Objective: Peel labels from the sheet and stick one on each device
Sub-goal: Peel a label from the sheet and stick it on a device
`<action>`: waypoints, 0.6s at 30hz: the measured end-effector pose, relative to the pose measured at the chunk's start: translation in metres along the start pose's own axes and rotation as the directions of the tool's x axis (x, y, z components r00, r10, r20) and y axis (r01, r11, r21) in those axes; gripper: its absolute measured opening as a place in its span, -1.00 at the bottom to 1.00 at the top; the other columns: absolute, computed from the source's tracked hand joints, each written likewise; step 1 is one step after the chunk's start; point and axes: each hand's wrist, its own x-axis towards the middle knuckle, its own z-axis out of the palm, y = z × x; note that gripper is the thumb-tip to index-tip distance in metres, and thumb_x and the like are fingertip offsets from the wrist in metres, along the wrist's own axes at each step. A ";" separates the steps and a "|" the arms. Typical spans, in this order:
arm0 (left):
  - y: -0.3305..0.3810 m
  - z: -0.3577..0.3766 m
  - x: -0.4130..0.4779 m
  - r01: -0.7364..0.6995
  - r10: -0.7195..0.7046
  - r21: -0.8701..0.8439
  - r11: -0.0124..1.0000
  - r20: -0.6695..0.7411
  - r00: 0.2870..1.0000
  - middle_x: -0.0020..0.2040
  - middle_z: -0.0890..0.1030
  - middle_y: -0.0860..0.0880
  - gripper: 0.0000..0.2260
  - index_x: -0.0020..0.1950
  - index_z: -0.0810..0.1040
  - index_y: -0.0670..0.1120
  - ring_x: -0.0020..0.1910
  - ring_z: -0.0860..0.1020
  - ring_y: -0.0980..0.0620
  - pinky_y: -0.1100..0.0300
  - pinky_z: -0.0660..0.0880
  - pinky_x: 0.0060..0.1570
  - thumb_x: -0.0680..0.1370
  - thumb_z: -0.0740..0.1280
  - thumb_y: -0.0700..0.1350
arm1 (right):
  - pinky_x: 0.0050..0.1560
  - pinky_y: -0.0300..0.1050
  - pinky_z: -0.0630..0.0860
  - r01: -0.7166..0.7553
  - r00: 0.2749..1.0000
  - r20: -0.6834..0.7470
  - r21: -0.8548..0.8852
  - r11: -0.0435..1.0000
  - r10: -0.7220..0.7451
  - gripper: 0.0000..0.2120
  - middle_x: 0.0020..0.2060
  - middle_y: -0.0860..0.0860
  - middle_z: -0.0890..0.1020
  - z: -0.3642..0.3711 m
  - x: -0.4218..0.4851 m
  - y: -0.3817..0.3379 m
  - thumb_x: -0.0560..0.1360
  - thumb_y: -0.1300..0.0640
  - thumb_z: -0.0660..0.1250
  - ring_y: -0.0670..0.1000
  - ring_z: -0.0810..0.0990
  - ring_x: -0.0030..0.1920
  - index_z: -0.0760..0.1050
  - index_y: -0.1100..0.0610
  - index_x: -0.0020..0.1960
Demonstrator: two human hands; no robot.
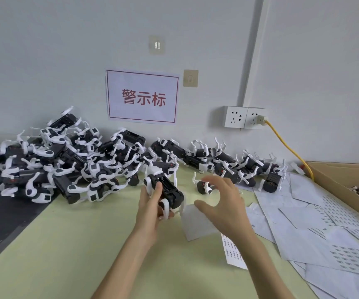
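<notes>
- Over the pale green table top (70,244), near the middle: left hand (150,203) wrapped around one small black toy robot dog with white legs (165,190), lifted off the table, its white head end pointing away toward the wall.
- Fingers of that hand clenched on the dog's black body, thumb (157,188) pressed on its side, other fingers tucked under by a white leg.
- Just right of it: right hand (221,201) hanging in the air, fingers spread and bent, released, touching nothing. Cannot tell if a tiny label sits on a fingertip.
- Under and beside the right hand: blank white square sheet of paper (198,221) lying flat on the table.
- Close to the right forearm: narrow white sheet with rows of tiny dark labels (232,251), partly hidden by the arm.
- Further right: messy spread of more white label sheets (325,240), overlapping, many with rows of small grey marks.
- Along the back by the wall: big jumbled pile of black and white toy robot dogs (51,167) on the left, legs sticking out every way.
- Behind the right hand: looser row of the same dogs (230,165), some lying on their backs.
- Far right edge: brown cardboard box (333,180) with a few more dogs inside.
- On the grey wall: white paper sign with a red border and red writing (143,97), white wall sockets (244,117), and yellow cable (286,145) plugged in, running down toward the box.
</notes>
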 end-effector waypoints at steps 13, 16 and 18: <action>0.002 0.004 -0.003 -0.042 0.042 0.007 0.999 -0.073 0.996 -0.44 0.48 -0.18 -0.43 0.24 0.38 -0.26 -0.16 0.52 -0.07 0.01 0.45 0.06 0.44 0.54 0.02 | -0.24 -0.09 0.46 -0.002 0.819 -0.567 0.141 0.990 0.083 -0.78 -0.29 -0.19 0.62 0.015 0.011 0.022 0.60 0.03 0.29 -0.10 0.46 -0.35 0.71 -0.09 0.10; 0.000 0.012 -0.007 -0.041 0.042 0.022 0.999 -0.029 0.999 -0.49 0.44 -0.16 -0.41 0.22 0.35 -0.22 -0.19 0.52 -0.09 -0.02 0.46 0.02 0.39 0.50 0.08 | 0.04 -0.06 0.50 0.234 0.724 -0.676 0.053 0.971 -0.137 -0.78 0.04 -0.12 0.73 0.023 0.015 0.007 0.57 0.14 0.35 -0.07 0.65 -0.04 0.71 0.01 0.15; -0.001 0.017 -0.009 -0.029 0.029 0.004 1.000 0.012 0.999 -0.21 0.61 -0.26 -0.34 0.34 0.36 -0.22 -0.01 0.62 -0.19 -0.16 0.51 0.15 0.41 0.49 0.10 | 0.10 -0.01 0.50 0.346 0.749 -0.589 -0.045 0.937 -0.304 -0.78 0.12 -0.06 0.72 0.036 0.012 0.004 0.55 0.18 0.38 0.00 0.66 0.07 0.71 0.05 0.15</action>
